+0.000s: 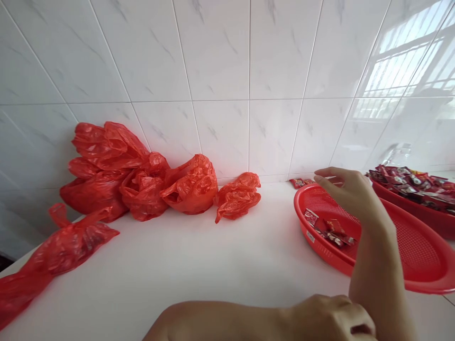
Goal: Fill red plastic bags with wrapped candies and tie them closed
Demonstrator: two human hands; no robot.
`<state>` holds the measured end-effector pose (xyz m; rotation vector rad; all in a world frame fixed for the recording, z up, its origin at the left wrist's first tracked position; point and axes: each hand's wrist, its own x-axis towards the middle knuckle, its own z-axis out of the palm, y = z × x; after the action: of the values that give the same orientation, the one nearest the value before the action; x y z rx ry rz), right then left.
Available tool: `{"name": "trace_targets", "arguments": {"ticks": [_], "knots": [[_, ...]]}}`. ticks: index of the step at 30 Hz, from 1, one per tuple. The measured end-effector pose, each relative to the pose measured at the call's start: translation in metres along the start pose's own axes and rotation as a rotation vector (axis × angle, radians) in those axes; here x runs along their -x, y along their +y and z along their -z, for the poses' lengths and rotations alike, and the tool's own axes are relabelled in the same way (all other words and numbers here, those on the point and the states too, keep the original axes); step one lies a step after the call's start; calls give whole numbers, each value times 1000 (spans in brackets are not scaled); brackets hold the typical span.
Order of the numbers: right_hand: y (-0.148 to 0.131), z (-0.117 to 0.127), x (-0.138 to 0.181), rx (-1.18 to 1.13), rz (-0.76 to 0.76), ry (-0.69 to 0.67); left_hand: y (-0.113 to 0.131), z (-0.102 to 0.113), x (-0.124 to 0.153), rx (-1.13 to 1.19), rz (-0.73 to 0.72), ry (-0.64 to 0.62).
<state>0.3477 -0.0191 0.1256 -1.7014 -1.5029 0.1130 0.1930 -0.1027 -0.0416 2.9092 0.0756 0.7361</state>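
Observation:
My right hand [343, 189] is raised above the far left rim of a red plastic colander [419, 237], fingers loosely bent and apart, with nothing seen in them. Several small wrapped snack packets [334, 232] lie in the colander's left end. Low in the view, my left hand [336, 315] lies against my right forearm with its fingers curled. Its fingertips are partly hidden, so whether it holds anything does not show.
Several knotted red plastic bags [192, 187] stand along the tiled wall at the left. Another red bag [76, 244] lies nearer the table's left edge. A red basket heaped with wrapped packets [415, 184] stands at the far right. Small packets [300, 182] lie by the wall.

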Motion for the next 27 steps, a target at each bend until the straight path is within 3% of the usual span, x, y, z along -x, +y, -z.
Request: {"name": "trace_targets", "arguments": {"ticks": [5, 7, 10, 13, 17, 21, 27], "knots": [[2, 14, 4, -7, -42, 60, -28, 5, 51, 206, 186, -83], [5, 20, 4, -6, -60, 84, -45, 15, 70, 235, 292, 19], [12, 29, 0, 54, -78, 67, -77, 34, 96, 218, 538, 266], [24, 36, -5, 174, -86, -16, -109, 53, 112, 48, 721, 458], [36, 36, 2, 185, -23, -102, -143, 69, 119, -296, 812, 468], [23, 20, 32, 15, 150, -216, -164, 79, 115, -261, 975, 534], [-7, -38, 71, -52, 432, -641, -167, 110, 111, -2, 1076, 776]]}}
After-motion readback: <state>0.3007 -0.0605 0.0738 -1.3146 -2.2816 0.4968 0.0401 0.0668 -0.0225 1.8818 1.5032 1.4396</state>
